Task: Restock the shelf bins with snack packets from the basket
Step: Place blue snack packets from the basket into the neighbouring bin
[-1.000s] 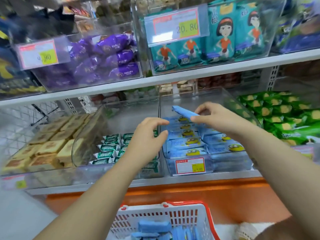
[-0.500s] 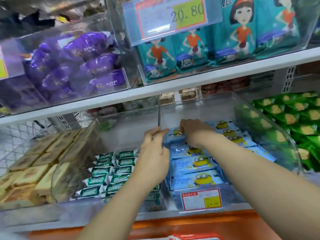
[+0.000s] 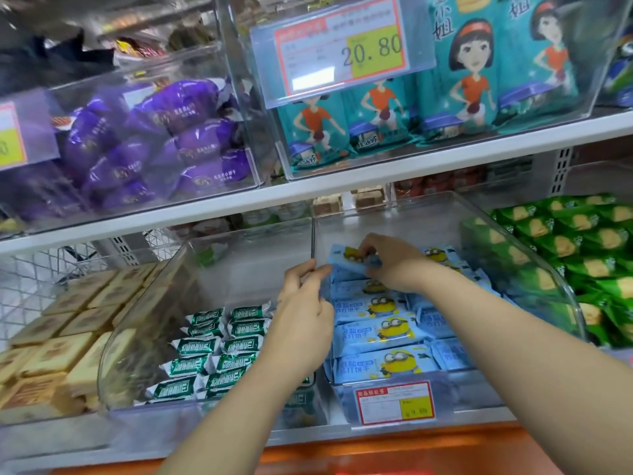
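Observation:
A clear shelf bin [image 3: 445, 217] on the lower shelf holds rows of light blue snack packets [image 3: 376, 332] with a yellow cartoon figure. My right hand [image 3: 394, 260] reaches into the back of this bin and pinches one blue packet [image 3: 346, 258] at the rear of the left row. My left hand [image 3: 305, 310] is at the bin's left wall, its fingertips touching the edge of that same packet. The basket is out of view.
Left of it a clear bin [image 3: 239, 248] holds green-and-white packets [image 3: 212, 354], then tan biscuit packs [image 3: 61, 337]. Green packets [image 3: 582, 255] fill the bin at right. The upper shelf [image 3: 308, 193] carries purple packets [image 3: 164, 142] and teal packs [image 3: 462, 90] behind a price tag [image 3: 342, 46].
The view has moved closer and up, so the basket dropped out of sight. My right hand carried the blue packet down into the back of the bin, and my left hand followed to it.

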Demonstrator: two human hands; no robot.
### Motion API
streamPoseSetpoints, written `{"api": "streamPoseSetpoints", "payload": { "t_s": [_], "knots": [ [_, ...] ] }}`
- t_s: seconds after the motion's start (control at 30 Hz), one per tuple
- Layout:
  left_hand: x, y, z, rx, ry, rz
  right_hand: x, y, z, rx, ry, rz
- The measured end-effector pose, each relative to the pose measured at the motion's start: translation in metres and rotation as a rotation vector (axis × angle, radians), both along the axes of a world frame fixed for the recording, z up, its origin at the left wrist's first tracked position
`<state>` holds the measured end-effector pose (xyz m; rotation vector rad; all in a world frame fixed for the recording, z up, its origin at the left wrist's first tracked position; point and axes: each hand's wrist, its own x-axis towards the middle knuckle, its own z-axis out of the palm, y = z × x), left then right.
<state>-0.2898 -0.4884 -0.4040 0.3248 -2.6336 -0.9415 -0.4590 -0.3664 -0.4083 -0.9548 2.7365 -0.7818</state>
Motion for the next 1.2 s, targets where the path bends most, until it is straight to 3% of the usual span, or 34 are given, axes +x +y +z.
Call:
{"api": "streamPoseSetpoints", "payload": {
  "t_s": [0.07,0.33,0.53,0.7,0.77,0.97,1.2],
  "knots": [
    [0.000,0.001,0.000,-0.002,-0.003,-0.004,-0.004,0.007,0.009,-0.075,0.030,-0.023],
    [0.000,0.002,0.001,0.017,-0.012,0.001,-0.005,0.006,0.003,0.065,-0.005,0.014],
    [0.000,0.001,0.001,0.011,-0.017,-0.004,0.000,0.003,0.012,-0.161,-0.173,-0.060],
    [-0.001,0.002,0.002,-0.004,-0.013,-0.003,-0.003,0.005,0.012,-0.566,-0.511,-0.174],
    [-0.001,0.002,0.001,-0.007,-0.017,0.001,-0.002,0.005,0.015,-0.699,-0.541,-0.187],
    [-0.001,0.002,0.000,0.007,-0.004,0.005,0.000,-0.002,0.011,-0.638,-0.408,-0.321],
    [-0.001,0.000,-0.002,0.033,0.003,-0.003,0.001,-0.005,0.007,-0.701,-0.640,-0.382]
  ]
}}
